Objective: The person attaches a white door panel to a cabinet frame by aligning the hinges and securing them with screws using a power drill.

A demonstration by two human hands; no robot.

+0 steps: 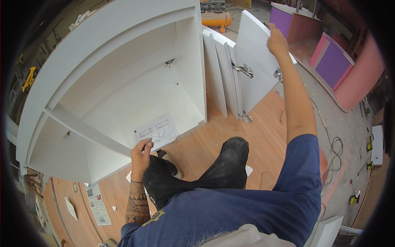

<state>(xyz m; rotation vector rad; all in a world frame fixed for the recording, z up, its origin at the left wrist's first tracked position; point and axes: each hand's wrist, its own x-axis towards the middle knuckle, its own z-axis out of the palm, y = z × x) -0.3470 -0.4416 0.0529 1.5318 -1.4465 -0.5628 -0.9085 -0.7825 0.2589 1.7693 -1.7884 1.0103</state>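
With my right hand [277,42] I grip the upper edge of a white cabinet door [257,57]. Metal hinges [245,71] are fixed on the door's face. More white panels [216,68] lean upright behind it, against the side of the large white cabinet [123,90]. My left hand [141,157] is held low in front of the cabinet, its fingers pinched together; whatever they may hold is too small to make out. Just beyond it, a printed sheet with drawings [158,128] lies on the cabinet's bottom board.
Wooden boards [267,119] cover the floor under me. An orange air compressor [216,19] stands behind the cabinet. Pink and purple curved counters [333,61] are at the right, with a cable [335,152] and several power tools [354,198] on the concrete. Newspaper [98,203] lies at the lower left.
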